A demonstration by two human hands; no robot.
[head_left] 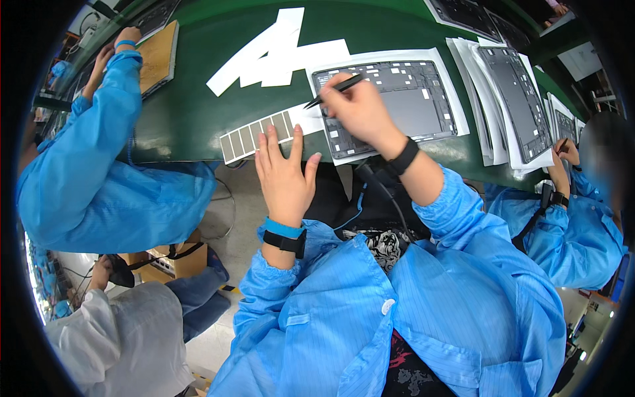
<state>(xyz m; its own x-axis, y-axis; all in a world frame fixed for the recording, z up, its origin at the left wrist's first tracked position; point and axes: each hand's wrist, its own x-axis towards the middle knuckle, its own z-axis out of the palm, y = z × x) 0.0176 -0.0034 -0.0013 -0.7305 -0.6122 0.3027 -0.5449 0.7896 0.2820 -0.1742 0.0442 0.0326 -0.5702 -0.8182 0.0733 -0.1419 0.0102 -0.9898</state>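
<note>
Left hand (pixel 286 173) at 11 o'clock: palm down, fingers spread toward 12, nothing clasped, fingertips on a flat white strip (pixel 246 138) with matte grey-tan rectangles (pixel 235 142), slanting from 10 o'clock up toward 12. Right hand (pixel 364 114) at 1 o'clock: fingers curled, pinching slim black tweezers (pixel 349 82), tips aimed toward 8 over the strip's plain end; can't tell if they touch. Dark grey rectangular panel (pixel 407 112), 1 o'clock, on white sheet (pixel 451 99), smooth green table (pixel 192 126); small white labels (pixel 419 94) on panel, print too small to read.
</note>
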